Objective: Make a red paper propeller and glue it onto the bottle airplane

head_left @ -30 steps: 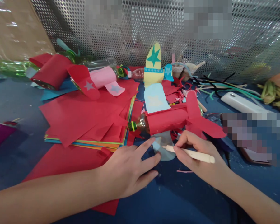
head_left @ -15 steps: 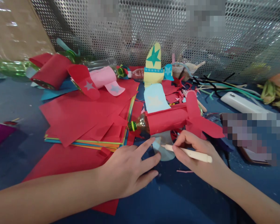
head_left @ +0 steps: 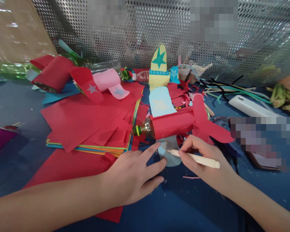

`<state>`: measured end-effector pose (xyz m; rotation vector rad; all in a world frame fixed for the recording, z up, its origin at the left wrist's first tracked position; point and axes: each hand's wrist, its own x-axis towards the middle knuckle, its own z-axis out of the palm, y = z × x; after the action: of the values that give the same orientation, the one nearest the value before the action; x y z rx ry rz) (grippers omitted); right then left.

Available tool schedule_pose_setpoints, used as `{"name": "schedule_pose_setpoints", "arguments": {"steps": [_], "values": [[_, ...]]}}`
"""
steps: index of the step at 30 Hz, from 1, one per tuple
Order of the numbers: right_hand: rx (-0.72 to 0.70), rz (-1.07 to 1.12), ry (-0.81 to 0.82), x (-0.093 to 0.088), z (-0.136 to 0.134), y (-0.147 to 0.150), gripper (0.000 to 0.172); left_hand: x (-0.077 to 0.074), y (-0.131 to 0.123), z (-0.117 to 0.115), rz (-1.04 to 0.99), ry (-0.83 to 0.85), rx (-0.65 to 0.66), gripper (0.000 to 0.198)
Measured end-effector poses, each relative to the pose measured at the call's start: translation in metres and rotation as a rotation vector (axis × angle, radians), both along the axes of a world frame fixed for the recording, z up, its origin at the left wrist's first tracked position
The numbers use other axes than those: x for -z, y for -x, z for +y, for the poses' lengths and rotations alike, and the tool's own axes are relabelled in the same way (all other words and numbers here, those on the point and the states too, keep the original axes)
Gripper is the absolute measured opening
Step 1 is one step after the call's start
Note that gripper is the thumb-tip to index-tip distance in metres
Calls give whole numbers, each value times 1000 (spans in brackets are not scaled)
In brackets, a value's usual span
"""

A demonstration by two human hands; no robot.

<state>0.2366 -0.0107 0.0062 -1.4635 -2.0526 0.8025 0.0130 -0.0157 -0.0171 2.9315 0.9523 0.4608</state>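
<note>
A green-capped bottle wrapped in red paper (head_left: 175, 124) lies in the middle, with red paper fins at its right end. One light blue wing (head_left: 161, 102) bearing a pale star stands on its far side. Another, greyish blue wing (head_left: 173, 159) lies on the near side. My left hand (head_left: 137, 174) rests beside it with fingers spread, fingertips touching the wing's left edge. In my right hand (head_left: 205, 158) is a white pen (head_left: 201, 159), its tip on the near wing.
Stacked coloured paper (head_left: 87, 119) lies left of the bottle. Behind stand a yellow paper-covered bottle (head_left: 159, 77) and other decorated bottles. At the right are a white tool (head_left: 253, 108), a phone (head_left: 261, 145) and coloured strips. A perforated metal panel (head_left: 145, 29) borders the back.
</note>
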Motion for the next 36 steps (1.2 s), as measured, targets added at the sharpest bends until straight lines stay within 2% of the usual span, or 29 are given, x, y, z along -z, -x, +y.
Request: {"name": "schedule_pose_setpoints", "arguments": {"steps": [36], "values": [[19,-27,-2,-3,-1,1,16,-1,0,0,30,-6,-12,32]]}}
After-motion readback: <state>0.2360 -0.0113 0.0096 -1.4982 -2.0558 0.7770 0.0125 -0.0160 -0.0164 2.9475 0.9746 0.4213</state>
